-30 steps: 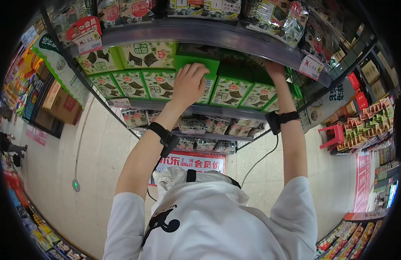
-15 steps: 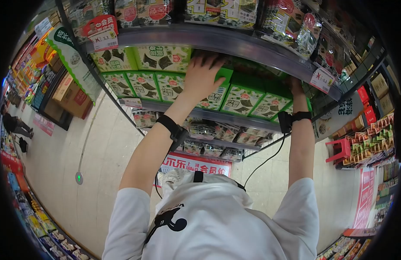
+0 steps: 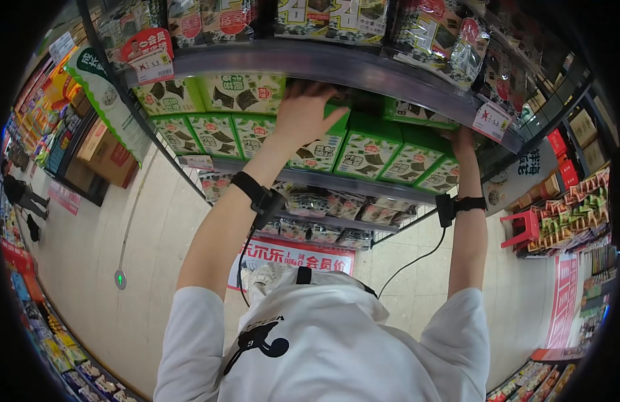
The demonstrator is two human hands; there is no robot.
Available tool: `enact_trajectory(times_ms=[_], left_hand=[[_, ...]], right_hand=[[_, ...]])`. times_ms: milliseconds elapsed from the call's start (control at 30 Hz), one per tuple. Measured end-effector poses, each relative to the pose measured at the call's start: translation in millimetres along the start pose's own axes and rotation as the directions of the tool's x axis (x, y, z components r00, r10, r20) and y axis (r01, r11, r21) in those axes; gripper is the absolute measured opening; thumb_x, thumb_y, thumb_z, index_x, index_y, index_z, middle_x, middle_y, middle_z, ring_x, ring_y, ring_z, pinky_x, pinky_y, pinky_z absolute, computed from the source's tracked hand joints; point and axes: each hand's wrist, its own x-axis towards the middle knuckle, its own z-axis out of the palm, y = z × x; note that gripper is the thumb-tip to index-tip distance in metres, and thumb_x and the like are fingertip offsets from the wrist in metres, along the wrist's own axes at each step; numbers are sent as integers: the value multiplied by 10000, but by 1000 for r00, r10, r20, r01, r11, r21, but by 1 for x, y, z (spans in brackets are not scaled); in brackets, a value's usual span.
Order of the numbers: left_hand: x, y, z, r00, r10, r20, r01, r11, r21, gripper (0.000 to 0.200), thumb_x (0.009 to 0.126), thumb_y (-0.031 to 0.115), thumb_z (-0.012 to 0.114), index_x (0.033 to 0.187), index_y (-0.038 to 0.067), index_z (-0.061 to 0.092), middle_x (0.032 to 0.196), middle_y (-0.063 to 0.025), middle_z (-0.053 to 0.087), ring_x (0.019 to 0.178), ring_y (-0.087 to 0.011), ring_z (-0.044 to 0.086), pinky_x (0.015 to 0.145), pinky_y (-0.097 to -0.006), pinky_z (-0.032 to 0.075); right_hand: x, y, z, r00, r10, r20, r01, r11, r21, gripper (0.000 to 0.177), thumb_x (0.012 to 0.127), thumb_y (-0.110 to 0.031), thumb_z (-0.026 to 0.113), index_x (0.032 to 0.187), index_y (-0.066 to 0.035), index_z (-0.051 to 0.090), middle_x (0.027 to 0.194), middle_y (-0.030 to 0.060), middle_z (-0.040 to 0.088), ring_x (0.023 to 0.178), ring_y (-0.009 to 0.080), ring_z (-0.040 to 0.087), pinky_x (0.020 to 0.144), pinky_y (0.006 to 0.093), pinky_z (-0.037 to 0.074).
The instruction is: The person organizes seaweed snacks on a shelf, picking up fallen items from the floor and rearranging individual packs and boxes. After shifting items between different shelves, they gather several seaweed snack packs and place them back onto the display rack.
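Note:
Green-and-white seaweed snack boxes [image 3: 367,157] stand in a row on the shelf before me, with dark sheets printed on their fronts. My left hand [image 3: 303,120] lies over the row's middle, its fingers spread and thumb stretched across a green box top; its fingertips are in shadow. At the right end, my right hand [image 3: 463,142] is at the corner of another seaweed snack box [image 3: 420,114] lying on top of the row. The thumb shows near that box's lower edge, and the other fingers are mostly hidden under the upper shelf.
An upper shelf edge [image 3: 310,61] with price tags [image 3: 492,120] crosses just above my hands, with seaweed packets [image 3: 333,19] on it. More packets [image 3: 316,202] fill the shelves below. A red stool [image 3: 521,230] stands at right, cartons [image 3: 109,151] at left. A person [image 3: 23,194] is far left.
A seaweed snack box has come forward into view on top of the row beside my right hand. My left hand stays spread on the row. The view has shifted slightly.

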Motion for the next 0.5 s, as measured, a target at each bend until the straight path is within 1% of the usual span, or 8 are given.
enact_trajectory(times_ms=[133,200,233,300,333,367,433,500], left_hand=[[10,2,10,975,-30,-218,64,986,155,533,762,434,641,1144,71,561,1134,-171,555,1067,-377,509,881,-467,440],[11,2,12,978,-39,-207,66,990,124,539,759,430,643,1142,61,558,1134,-183,553,1064,-381,512,878,-463,444],[12,3,13,981,-52,-189,70,993,92,545,755,426,646,1140,51,556,1134,-196,550,1062,-384,515,874,-458,449],[13,2,8,989,-80,-125,90,993,76,570,762,449,633,1161,52,544,1152,-196,543,1078,-383,508,891,-452,440],[15,2,6,992,-109,-57,113,992,62,595,768,472,619,1182,54,532,1170,-195,536,1095,-382,500,908,-445,432],[19,5,3,993,-104,-62,108,992,64,595,768,472,619,1182,54,532,1170,-195,536,1095,-382,500,908,-445,432],[27,10,-3,964,-235,123,219,967,129,653,777,539,579,1211,55,514,1202,-188,522,1114,-367,493,930,-443,413],[23,14,9,986,-167,-25,169,956,238,708,777,593,546,1231,53,494,1237,-178,501,1128,-361,483,944,-450,394]], right_hand=[[-29,-8,-9,997,10,74,-15,998,68,480,850,-183,588,1265,-25,405,1222,142,453,1158,281,446,878,461,442],[-37,-10,-28,952,255,169,-192,929,-316,514,786,-167,595,1254,-50,420,1168,71,500,988,218,502,856,305,391],[-36,-10,-33,954,250,169,-187,930,-316,514,786,-167,595,1254,-50,420,1168,71,500,988,218,502,856,305,391],[-37,-7,-43,973,93,212,2,912,-409,415,716,-181,619,1090,-22,534,1003,58,561,880,201,494,798,301,384],[-38,-8,-50,975,88,206,3,914,-405,415,716,-181,619,1090,-22,534,1003,58,561,880,201,494,798,301,384],[-37,-12,-56,982,119,149,-43,900,-434,362,685,-183,615,996,-5,565,959,65,571,857,195,495,785,306,381],[-52,-31,-47,990,140,31,-102,839,-534,275,640,-218,607,770,24,601,865,64,609,809,184,501,760,315,374],[-75,-52,-26,987,155,53,-109,861,-497,303,683,-227,592,852,17,650,885,-4,599,815,154,502,765,293,383]])
